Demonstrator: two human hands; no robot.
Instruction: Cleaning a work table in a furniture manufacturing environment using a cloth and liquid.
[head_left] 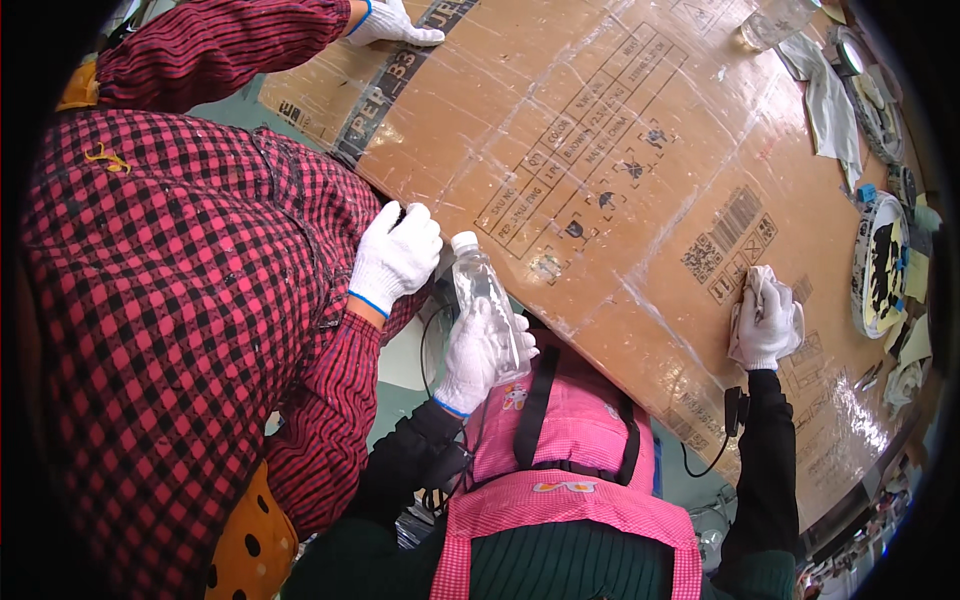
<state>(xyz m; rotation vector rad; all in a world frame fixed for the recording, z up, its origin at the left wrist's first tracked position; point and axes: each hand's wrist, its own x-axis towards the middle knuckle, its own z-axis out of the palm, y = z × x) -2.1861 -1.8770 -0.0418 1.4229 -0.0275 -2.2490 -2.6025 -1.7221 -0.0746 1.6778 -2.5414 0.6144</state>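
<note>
My left hand (474,352), in a white knit glove with a blue cuff edge, grips a clear plastic bottle (474,272) with a white cap. The bottle is nearly upright in the picture, beside the near edge of a large cardboard sheet (610,260). My right hand (768,328), also gloved in white, is closed on a pale crumpled cloth (738,340) and presses it on the cardboard, just below a printed code patch. The fingertips of that hand are partly hidden by the cloth.
To my left stands a person in a red-and-black checked apron (180,300); one gloved hand (396,258) is close to my bottle, another (398,22) rests on the cardboard's far corner. At right lie a white cloth (828,105), a clear cup (778,24) and an oval black-smeared tray (862,300).
</note>
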